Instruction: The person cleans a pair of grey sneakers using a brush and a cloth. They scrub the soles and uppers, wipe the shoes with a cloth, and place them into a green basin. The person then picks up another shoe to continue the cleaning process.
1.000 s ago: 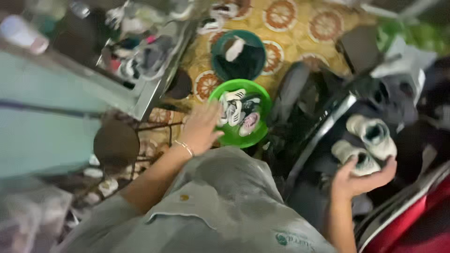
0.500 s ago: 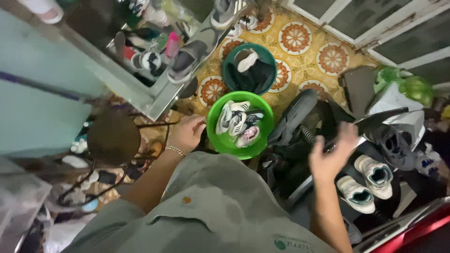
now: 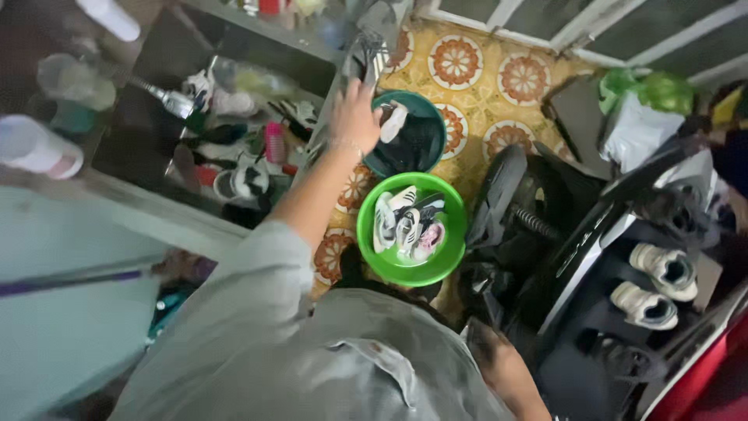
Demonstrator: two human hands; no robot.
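Observation:
My left hand (image 3: 354, 117) reaches out over the corner of a steel sink (image 3: 156, 78), beside a dark green basin (image 3: 425, 156) that holds a white shoe (image 3: 393, 123). Its fingers are blurred, so their grip is unclear. Closer to me stands a bright green basin (image 3: 368, 238) with several small sneakers (image 3: 405, 230) in it. My right hand (image 3: 483, 339) hangs low in shadow by my side, next to a scooter, and its fingers are too dim to read.
The sink is crowded with shoes, brushes and a pink bottle (image 3: 274, 142). A dark scooter (image 3: 592, 234) fills the right side, with two white sneakers (image 3: 658, 284) on its footboard. A green plastic bag (image 3: 650, 90) lies on the patterned tile floor (image 3: 460, 66).
My left hand has left the green basin's rim and moved up to the sink corner. My right hand has dropped from the scooter to my side. The view has shifted toward the sink.

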